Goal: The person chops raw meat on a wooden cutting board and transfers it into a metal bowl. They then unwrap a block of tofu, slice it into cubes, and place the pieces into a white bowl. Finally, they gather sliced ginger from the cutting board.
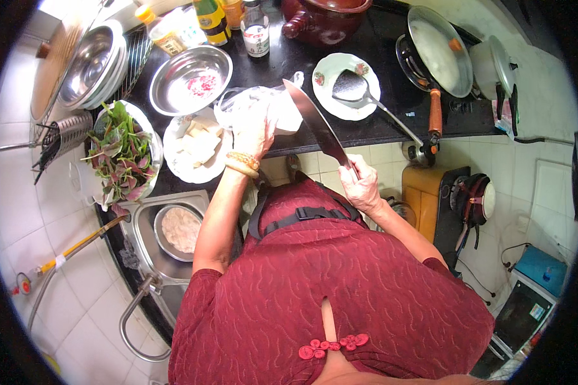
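My right hand (361, 185) grips the handle of a broad kitchen knife (318, 122). Its blade slants up and left over the counter's front edge, beside a white block or board (289, 115). At that white thing's left side my left hand (254, 132) touches a clear plastic bag (238, 98). Glare washes out the fingers, so their grip is unclear. Left of this hand stands a white plate (173, 166) with pale cut pieces (200, 142), perhaps tofu. Behind it a steel bowl (164, 91) holds small red and white bits (203, 86).
A floral plate (327, 108) bears a spatula (351, 89), its handle overhanging the counter edge. A lidded pan (438, 53) and pressure cooker (498, 67) stand right. Bottles (256, 36) and a brown clay pot (325, 21) stand behind. Leafy greens (123, 154) and the sink (142, 226) lie left.
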`<move>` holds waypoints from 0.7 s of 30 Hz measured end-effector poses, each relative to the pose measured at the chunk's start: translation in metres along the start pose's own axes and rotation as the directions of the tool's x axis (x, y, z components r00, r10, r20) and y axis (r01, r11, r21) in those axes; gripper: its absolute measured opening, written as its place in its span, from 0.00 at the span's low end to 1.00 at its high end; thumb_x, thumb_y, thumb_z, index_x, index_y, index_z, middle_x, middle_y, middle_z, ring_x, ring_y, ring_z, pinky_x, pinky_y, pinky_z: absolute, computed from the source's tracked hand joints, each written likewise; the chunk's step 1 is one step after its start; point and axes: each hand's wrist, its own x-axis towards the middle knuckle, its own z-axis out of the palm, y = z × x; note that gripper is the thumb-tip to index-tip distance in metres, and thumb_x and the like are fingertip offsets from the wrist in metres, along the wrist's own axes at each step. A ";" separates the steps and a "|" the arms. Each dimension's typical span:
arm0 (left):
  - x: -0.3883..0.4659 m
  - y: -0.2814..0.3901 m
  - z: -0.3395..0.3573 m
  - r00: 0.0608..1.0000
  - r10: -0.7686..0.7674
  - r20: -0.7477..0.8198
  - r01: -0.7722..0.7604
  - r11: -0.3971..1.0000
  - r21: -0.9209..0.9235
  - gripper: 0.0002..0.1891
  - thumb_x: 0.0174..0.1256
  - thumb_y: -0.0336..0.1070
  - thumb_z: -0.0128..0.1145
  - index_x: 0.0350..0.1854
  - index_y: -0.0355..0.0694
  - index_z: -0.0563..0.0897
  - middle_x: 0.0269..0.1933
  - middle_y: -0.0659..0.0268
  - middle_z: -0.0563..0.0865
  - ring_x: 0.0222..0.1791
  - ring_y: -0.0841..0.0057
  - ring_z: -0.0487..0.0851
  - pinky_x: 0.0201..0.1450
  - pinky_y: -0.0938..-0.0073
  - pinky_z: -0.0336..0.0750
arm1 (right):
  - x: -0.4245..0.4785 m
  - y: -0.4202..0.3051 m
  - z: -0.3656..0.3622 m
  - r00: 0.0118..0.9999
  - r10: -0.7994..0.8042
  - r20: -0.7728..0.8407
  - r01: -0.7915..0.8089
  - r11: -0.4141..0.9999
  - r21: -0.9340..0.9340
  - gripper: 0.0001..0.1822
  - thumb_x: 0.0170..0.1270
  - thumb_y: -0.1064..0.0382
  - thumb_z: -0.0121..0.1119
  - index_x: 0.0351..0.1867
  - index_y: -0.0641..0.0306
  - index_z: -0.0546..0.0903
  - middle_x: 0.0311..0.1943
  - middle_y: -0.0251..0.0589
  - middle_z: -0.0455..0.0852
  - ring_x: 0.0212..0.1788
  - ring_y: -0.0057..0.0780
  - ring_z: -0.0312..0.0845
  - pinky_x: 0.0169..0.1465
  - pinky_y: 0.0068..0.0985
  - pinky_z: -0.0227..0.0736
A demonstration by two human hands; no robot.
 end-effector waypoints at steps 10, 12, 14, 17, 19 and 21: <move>-0.015 0.037 -0.014 0.993 0.022 0.113 0.007 0.967 -0.253 0.08 0.59 0.26 0.64 0.40 0.44 0.87 0.40 0.59 0.86 0.44 0.58 0.84 0.48 0.60 0.77 | -0.001 0.022 -0.013 0.992 0.123 -0.027 -0.124 0.991 -0.040 0.10 0.68 0.69 0.60 0.49 0.65 0.77 0.26 0.47 0.82 0.26 0.45 0.82 0.33 0.36 0.76; -0.023 0.044 -0.016 0.986 0.020 0.167 0.043 0.931 -0.362 0.09 0.61 0.25 0.63 0.41 0.44 0.86 0.40 0.59 0.85 0.41 0.59 0.84 0.46 0.63 0.78 | 0.001 0.033 -0.011 0.987 0.158 0.000 -0.158 0.986 -0.059 0.09 0.68 0.70 0.59 0.49 0.65 0.77 0.28 0.50 0.83 0.28 0.50 0.83 0.34 0.38 0.76; -0.029 0.047 -0.020 0.987 0.064 0.147 0.004 0.908 -0.419 0.09 0.60 0.24 0.62 0.41 0.42 0.86 0.40 0.59 0.84 0.39 0.60 0.85 0.43 0.65 0.79 | 0.003 0.044 -0.005 0.991 0.131 0.018 -0.130 0.991 -0.039 0.10 0.68 0.70 0.58 0.49 0.66 0.77 0.29 0.53 0.83 0.30 0.53 0.82 0.36 0.40 0.76; -0.036 0.052 -0.030 0.965 -0.036 0.260 0.153 0.881 -0.447 0.09 0.58 0.22 0.62 0.38 0.42 0.86 0.40 0.60 0.84 0.39 0.62 0.85 0.42 0.66 0.80 | 0.011 0.046 0.001 0.998 0.059 0.027 -0.058 0.998 -0.039 0.13 0.68 0.71 0.57 0.53 0.69 0.77 0.36 0.57 0.84 0.38 0.56 0.84 0.43 0.41 0.78; -0.040 0.045 -0.025 0.971 -0.036 0.237 0.140 0.889 -0.437 0.08 0.56 0.22 0.62 0.35 0.44 0.86 0.41 0.61 0.83 0.38 0.65 0.87 0.41 0.67 0.81 | 0.017 0.049 0.008 1.000 -0.016 0.013 0.017 0.998 -0.054 0.15 0.68 0.71 0.56 0.55 0.70 0.77 0.39 0.59 0.85 0.41 0.55 0.84 0.47 0.40 0.79; -0.040 0.039 -0.021 0.973 -0.060 0.222 0.148 0.902 -0.405 0.08 0.57 0.23 0.61 0.34 0.45 0.86 0.43 0.62 0.84 0.38 0.65 0.87 0.42 0.67 0.81 | 0.022 0.051 0.014 0.999 -0.033 0.012 0.034 0.998 -0.043 0.18 0.70 0.70 0.53 0.59 0.71 0.77 0.44 0.60 0.85 0.45 0.54 0.85 0.50 0.39 0.80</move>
